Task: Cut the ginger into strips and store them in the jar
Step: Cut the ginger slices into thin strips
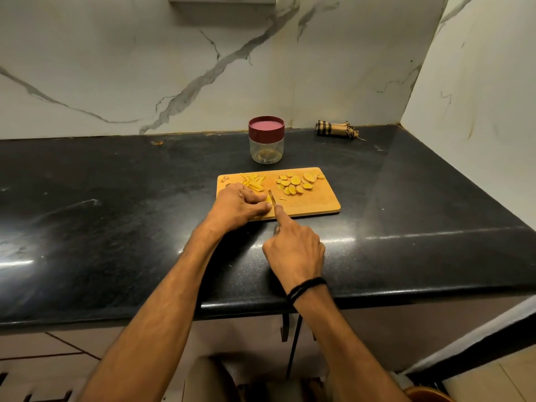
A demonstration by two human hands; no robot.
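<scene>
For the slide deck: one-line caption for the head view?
On the cutting board, left hand holds a ginger piece while right hand cuts it with a knife; lidded jar stands behind.

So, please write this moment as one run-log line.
step: cutting strips | left hand: holds ginger on board | right hand: grips knife | slices: uncut | jar: lid on

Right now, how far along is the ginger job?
Done: a pile of strips on the cutting board. In hand: left hand steadies a ginger piece, right hand grips the knife cutting it. Left: round slices uncut; jar lidded, contents unclear.
</scene>
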